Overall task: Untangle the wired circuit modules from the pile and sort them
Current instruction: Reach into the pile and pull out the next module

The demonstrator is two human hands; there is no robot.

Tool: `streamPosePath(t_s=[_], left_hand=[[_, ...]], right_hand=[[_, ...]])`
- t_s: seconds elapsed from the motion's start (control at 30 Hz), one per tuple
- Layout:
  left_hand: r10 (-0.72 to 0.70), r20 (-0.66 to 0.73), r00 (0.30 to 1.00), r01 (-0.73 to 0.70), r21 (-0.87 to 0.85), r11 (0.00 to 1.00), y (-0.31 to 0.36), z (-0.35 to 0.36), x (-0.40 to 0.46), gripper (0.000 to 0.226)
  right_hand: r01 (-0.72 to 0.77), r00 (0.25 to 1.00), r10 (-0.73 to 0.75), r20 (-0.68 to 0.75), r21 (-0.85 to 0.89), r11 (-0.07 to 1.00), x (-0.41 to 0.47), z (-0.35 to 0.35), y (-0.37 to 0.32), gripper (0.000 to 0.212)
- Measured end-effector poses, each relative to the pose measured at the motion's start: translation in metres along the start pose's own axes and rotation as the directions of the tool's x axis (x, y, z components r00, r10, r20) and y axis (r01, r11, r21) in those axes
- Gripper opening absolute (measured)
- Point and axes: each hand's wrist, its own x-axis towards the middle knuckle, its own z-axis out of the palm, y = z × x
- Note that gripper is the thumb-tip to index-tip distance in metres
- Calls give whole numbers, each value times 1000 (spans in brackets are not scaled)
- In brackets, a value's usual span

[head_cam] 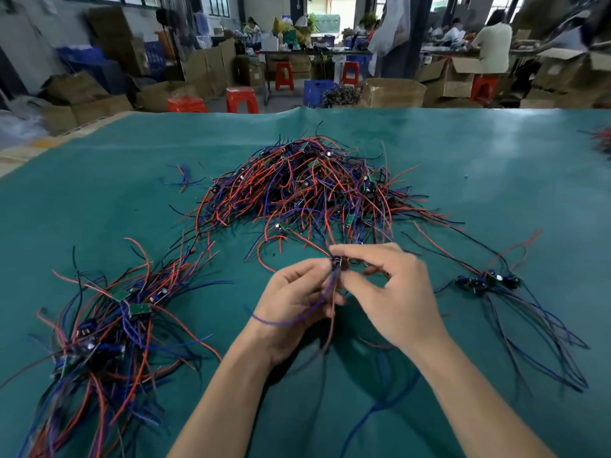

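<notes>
A big tangled pile (314,190) of red, blue and black wires with small green circuit modules lies at the table's middle. Just in front of it, my left hand (297,305) and my right hand (393,292) meet over the mat. Between their fingertips is one small wired module (338,261). My right thumb and forefinger pinch it from the right. My left hand grips its blue and red wires, which trail down toward me. A sorted bunch (109,325) of modules lies at the left, and a smaller bunch (486,282) at the right.
A teal mat (496,180) covers the table. More wires (603,143) show at the far right edge. Behind the table stand red stools (241,99), cardboard boxes (393,92), a blue crate (319,90) and seated people at benches.
</notes>
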Motion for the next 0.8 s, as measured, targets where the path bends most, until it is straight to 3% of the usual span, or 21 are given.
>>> streamPosePath(t_s=[0.1, 0.2, 0.33, 0.47, 0.57, 0.7, 0.8], left_hand=[[-4, -12, 1000, 4, -3, 1000, -1, -1, -1, 15], [5, -15, 1000, -5, -33, 999, -2, -4, 0, 33], [-5, -2, 1000, 5, -8, 1000, -2, -3, -1, 29], [1, 25, 1000, -2, 50, 999, -1, -1, -3, 16], [60, 26, 998, -61, 67, 996, -2, 1, -2, 19], [44, 34, 998, -48, 144, 988, -1, 2, -4, 21], [29, 1, 1000, -28, 173, 985, -3, 3, -3, 4]], right_hand=[[-39, 998, 34, 50, 115, 993, 1, 1, 2, 42], [-138, 989, 114, 94, 309, 941, 0, 7, 2, 25], [-199, 978, 210, 16, 401, 894, -1, 11, 7, 8], [-272, 950, 312, 18, 536, 799, 3, 9, 12, 26], [-404, 907, 385, 172, 616, 676, 5, 5, 11, 35], [-482, 872, 375, 315, 688, 543, 7, 0, 10, 33], [-456, 883, 394, 253, 661, 596, 7, -1, 13, 22]])
